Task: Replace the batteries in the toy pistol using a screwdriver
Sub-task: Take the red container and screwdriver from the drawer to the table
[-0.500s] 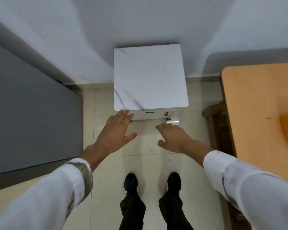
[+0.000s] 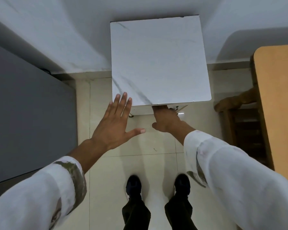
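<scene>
A flat grey surface (image 2: 23,105) fills the left side, matte and cut off by the frame edge. The left hand (image 2: 113,123) is spread wide, 4 fingers straight and thumb stretched out, holding nothing; its fingertips overlap the front-left corner of a small cabinet (image 2: 156,60). The cabinet's square top is smooth and white with grey marble-like veins. Where the toy pistol lies cannot be told from this view. The right hand (image 2: 166,120) reaches under the top's front edge against the cabinet's pale front; its fingers are hidden there, so their grip cannot be told, and only the thumb shows. Glossy beige floor tiles (image 2: 156,163) lie below, with 2 dark shoes (image 2: 133,185). At far right, a dark wooden chair (image 2: 236,103) sits beside an orange-brown table (image 2: 276,97), both cut off.
</scene>
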